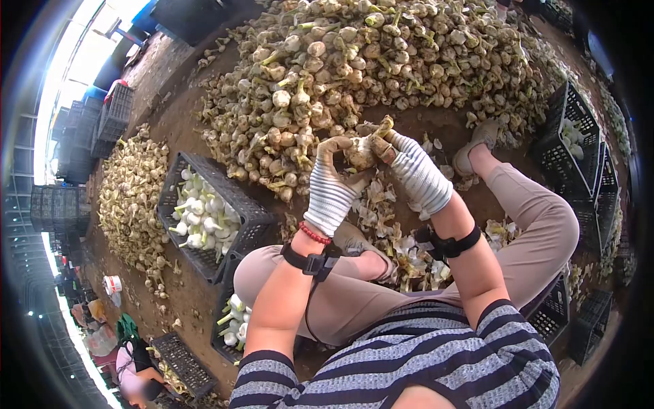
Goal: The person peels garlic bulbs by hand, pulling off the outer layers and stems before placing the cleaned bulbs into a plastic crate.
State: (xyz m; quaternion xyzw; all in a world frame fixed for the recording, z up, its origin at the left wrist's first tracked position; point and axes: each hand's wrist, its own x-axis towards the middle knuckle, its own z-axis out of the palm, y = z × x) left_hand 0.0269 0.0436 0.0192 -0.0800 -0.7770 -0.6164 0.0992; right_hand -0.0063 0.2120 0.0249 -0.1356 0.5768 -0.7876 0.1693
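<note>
A garlic bulb (pixel 359 154) with dry outer skin is between my two gloved hands, in front of a large heap of unpeeled garlic (pixel 327 75). My left hand (pixel 332 180) curls its fingers and thumb around the bulb's left side. On the right, my right hand (pixel 413 170) is closed at the bulb's stem end, its fingers wrapped over the top. Both gloves are striped white with dirty fingertips. Loose garlic skins (pixel 415 262) lie on the ground below my hands, between my legs.
A black crate (pixel 255 228) of cleaned white garlic stands at the left, with another crate (pixel 221 341) below it. Black crates (pixel 569 163) stand at the right. A smaller garlic heap (pixel 133 204) lies far left. Another person (pixel 133 368) is at the lower left.
</note>
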